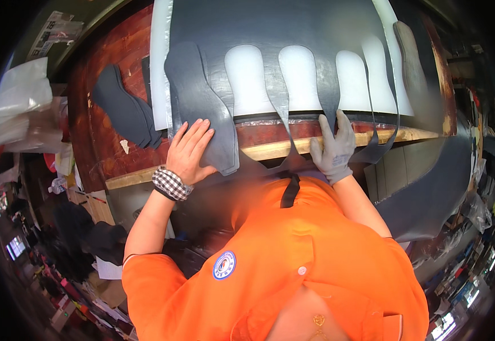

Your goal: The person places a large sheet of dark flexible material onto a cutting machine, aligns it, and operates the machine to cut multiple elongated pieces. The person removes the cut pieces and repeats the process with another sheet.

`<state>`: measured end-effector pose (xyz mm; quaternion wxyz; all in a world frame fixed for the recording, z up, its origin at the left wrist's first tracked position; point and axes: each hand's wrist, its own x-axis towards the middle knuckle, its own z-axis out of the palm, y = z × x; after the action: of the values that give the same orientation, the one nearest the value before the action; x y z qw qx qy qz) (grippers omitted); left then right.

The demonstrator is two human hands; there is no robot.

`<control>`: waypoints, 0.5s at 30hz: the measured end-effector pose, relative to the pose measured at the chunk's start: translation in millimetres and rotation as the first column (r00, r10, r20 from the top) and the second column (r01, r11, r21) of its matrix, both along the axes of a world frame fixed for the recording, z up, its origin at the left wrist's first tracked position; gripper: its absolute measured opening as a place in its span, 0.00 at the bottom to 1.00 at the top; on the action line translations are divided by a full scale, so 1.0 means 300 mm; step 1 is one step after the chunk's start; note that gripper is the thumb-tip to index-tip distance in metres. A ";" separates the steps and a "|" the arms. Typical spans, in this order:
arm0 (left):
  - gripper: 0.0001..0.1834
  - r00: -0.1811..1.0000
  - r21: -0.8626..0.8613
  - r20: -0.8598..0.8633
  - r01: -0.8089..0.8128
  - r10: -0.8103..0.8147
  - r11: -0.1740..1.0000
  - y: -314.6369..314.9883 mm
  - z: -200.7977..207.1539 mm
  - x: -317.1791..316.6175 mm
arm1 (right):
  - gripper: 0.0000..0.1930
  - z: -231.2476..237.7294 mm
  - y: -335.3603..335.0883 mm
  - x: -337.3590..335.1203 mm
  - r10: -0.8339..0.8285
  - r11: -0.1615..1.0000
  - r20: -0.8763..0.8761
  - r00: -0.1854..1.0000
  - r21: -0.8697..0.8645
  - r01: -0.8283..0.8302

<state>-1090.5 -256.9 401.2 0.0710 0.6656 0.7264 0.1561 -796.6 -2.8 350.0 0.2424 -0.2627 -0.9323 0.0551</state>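
Observation:
My left hand point(188, 150), bare, lies with fingers stretched out on the lower end of a small stack of dark grey insole-shaped pieces point(193, 79). A large dark rubbery sheet point(281, 25) spreads over a white board point(298, 79), which shows through several insole-shaped holes along the sheet's near side. Thin strips of the sheet point(289, 122) run between the holes and hang over the table edge. My right hand point(335, 148), in a grey glove, is at one of these strips, fingers extended and thumb apart. Whether its fingertips press on the strip is unclear.
More dark insole pieces point(119, 108) lie fanned on the red-brown table point(131, 48) at the left. A brownish insole-shaped piece point(409, 62) rests at the right. The table has a wooden front edge point(276, 149). Dark sheet material point(429, 199) hangs at the lower right.

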 end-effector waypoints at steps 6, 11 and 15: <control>0.19 0.696 0.068 0.469 -0.642 0.544 0.763 0.054 0.105 -0.031 | 0.23 0.003 -0.001 0.007 0.027 0.999 -0.024 0.999 0.031 -0.026; 0.24 0.103 0.068 0.977 -0.979 0.184 0.190 -0.073 0.284 -0.346 | 0.21 0.008 0.008 0.013 0.069 0.995 -0.016 0.997 0.072 -0.068; 0.21 0.257 0.276 0.942 -0.959 0.218 -0.062 -0.227 0.442 -0.586 | 0.22 0.018 0.014 0.011 0.112 0.993 -0.035 0.993 0.038 -0.110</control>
<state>-1266.4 -324.9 533.9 -0.1354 0.0123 0.6529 0.7452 -793.4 1.5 355.4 0.2608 -0.2049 -0.9417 0.0566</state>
